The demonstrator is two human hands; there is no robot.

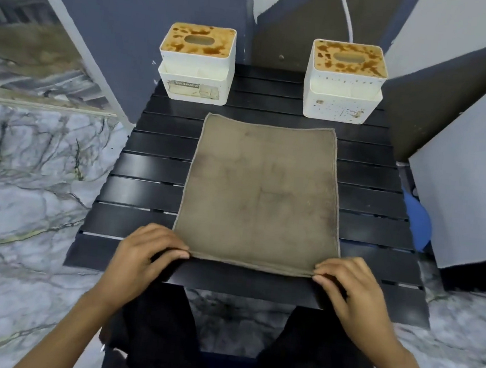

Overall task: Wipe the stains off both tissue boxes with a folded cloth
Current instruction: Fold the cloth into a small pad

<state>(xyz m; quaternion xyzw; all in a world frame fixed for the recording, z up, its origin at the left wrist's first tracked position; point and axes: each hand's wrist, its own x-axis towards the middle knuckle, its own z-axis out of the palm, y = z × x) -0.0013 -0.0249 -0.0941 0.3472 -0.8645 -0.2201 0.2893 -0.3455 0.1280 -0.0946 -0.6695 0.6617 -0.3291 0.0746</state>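
Cloth (260,194), a soft, faintly mottled grey-brown rectangle with a stitched hem, lies flat on the black slatted table (147,170), its near corners pinched between thumb and curled fingers by the left hand (146,253) and the right hand (352,285). Beyond it, well apart at the table's far edge, stand 2 white square-cornered holders, the left tissue box (197,63) and the right tissue box (345,82), both lids blotched with rusty brown around an oval slot, the right front speckled too, the left's worn label barely legible. Marbled grey floor (25,191) surrounds the table, blue-grey panels rise behind, and a blue object (418,220) sits half hidden at the right.
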